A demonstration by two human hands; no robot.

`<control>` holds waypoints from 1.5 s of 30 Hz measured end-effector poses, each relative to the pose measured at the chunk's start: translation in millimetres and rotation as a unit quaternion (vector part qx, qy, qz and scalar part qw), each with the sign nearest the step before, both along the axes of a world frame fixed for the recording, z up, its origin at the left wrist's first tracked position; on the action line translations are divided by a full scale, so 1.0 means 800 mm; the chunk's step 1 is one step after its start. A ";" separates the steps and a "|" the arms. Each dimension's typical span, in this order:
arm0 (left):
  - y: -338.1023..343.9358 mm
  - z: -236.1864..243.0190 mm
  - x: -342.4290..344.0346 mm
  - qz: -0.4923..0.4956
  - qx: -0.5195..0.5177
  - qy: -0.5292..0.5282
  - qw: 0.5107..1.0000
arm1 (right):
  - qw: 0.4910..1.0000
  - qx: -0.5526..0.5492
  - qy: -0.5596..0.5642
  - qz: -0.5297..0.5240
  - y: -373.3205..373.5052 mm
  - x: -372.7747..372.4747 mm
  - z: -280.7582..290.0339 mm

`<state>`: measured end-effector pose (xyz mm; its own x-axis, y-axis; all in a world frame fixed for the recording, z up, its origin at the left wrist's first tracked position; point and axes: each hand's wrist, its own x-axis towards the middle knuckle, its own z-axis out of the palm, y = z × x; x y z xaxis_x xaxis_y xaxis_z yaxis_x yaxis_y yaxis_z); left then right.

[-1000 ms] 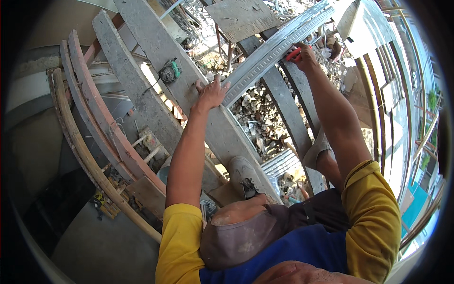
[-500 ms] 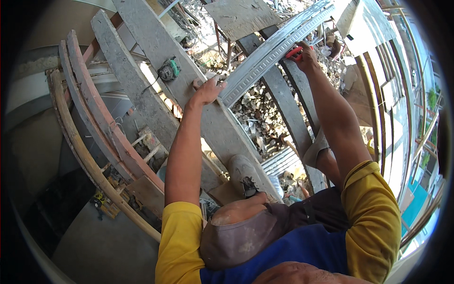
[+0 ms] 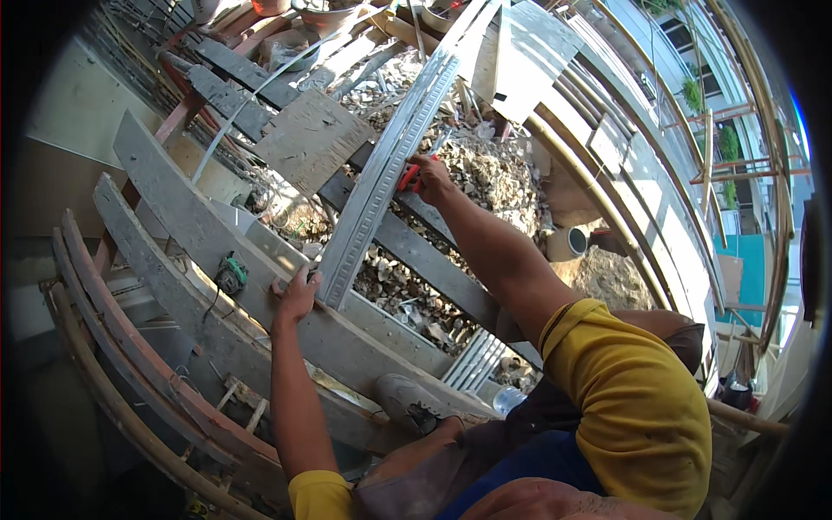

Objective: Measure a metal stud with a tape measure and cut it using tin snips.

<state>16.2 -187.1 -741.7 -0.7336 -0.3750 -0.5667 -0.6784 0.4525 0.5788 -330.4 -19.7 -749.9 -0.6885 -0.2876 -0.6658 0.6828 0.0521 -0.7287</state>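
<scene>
**Metal profile, slotted, with red tool**

Directions by the clock; 12 is straight ahead of the person.

1. Right hand: fingers wrapped about the red tool, which sits on its 9 o'clock side, at the profile's edge. Type of tool unclear.
2. Left hand: fingers parted, resting on the broad plank at the profile's near end. Whether it grasps the profile cannot be told.
3. Profile: grey, long; runs from 7 to 1 o'clock, near end on the broad plank.
4. Broad plank: grey, running 10 to 4 o'clock.
5. From the left hand: green power tool, between 9 and 10, on the broad plank near its edge; shoe, grey, between 4 and 5; pink beam, at 8; pole, beyond it.
6. From the right hand: plywood, between 9 and 10, across the profile; rubble, at 3; cylinder, dark-mouthed, at 4; bottle, clear, at 5; corrugated sheet, between 5 and 6; white board, between 1 and 2.
7. Outermost: teal panel, between 3 and 4 from the right hand, well apart.
</scene>
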 end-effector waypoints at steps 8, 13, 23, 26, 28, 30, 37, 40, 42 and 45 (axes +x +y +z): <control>0.017 0.011 -0.014 0.086 0.094 0.106 0.986 | 0.999 -0.028 0.012 -0.025 -0.001 -0.017 -0.027; 0.016 -0.012 -0.005 0.115 0.125 0.197 0.966 | 1.000 -0.019 0.018 0.004 -0.005 -0.017 -0.025; 0.022 0.010 -0.002 0.091 -0.005 0.159 0.983 | 0.998 0.038 0.014 0.039 -0.010 -0.002 0.002; 0.021 0.004 -0.004 0.095 0.014 0.170 0.981 | 0.999 0.028 0.022 0.015 -0.010 -0.006 -0.009; 0.020 -0.003 -0.007 0.094 0.020 0.176 0.980 | 0.999 0.024 0.026 0.027 -0.004 -0.015 -0.013; 0.023 -0.003 -0.011 0.098 0.030 0.173 0.980 | 0.999 0.021 0.028 0.037 -0.001 -0.019 -0.015; 0.013 -0.018 0.020 0.119 -0.017 0.156 0.980 | 0.998 0.020 -0.003 0.067 -0.026 0.009 -0.010; 0.027 -0.035 -0.009 0.086 -0.052 0.196 0.975 | 0.999 -0.008 -0.043 -0.004 -0.010 -0.041 -0.026; 0.025 -0.031 0.009 0.097 -0.044 0.177 0.978 | 0.998 0.026 -0.050 0.005 -0.027 -0.020 -0.032; 0.036 -0.014 -0.024 0.079 -0.031 0.196 0.977 | 0.997 0.052 -0.031 -0.043 -0.005 -0.056 -0.037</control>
<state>-2.6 -158.3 -753.3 -0.8200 -0.5260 -0.2257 -0.4737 0.4023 0.7834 -375.1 -23.3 -779.9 -0.6649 -0.1560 -0.7304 0.7310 0.0646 -0.6793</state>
